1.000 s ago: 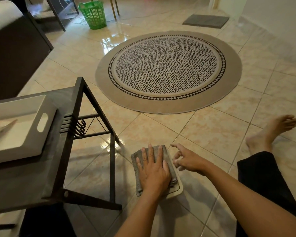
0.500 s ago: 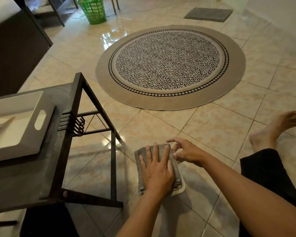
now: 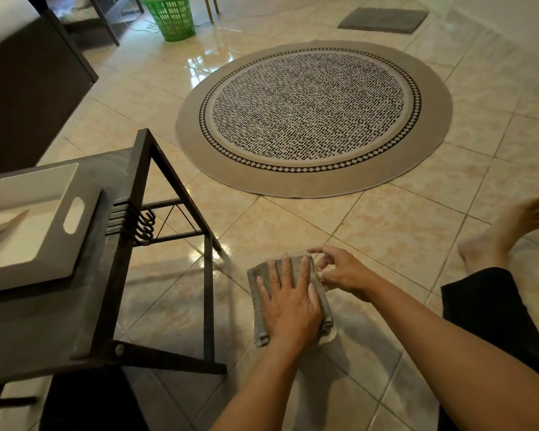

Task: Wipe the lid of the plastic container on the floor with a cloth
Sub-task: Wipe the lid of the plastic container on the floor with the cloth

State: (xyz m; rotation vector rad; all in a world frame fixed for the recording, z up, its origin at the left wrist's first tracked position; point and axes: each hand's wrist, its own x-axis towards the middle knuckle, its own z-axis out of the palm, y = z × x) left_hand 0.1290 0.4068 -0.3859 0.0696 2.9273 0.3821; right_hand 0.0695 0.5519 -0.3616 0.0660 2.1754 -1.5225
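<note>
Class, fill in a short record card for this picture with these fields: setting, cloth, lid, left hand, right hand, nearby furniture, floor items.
setting: tiled floor, person seated on it
cloth: grey folded cloth, lying over the lid
lid: white lid, only a corner showing
left hand: left hand flat on the cloth, fingers spread
right hand: right hand at the cloth's right edge, fingers curled
nearby furniture: dark table bearing a white tray
floor items: round rug, green basket, grey mat

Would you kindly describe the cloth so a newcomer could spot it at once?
Start at the round patterned rug, then come nearer across the tiles. The cloth is the folded grey rectangle pressed flat under the left hand, the only fabric lying between both hands.
</note>
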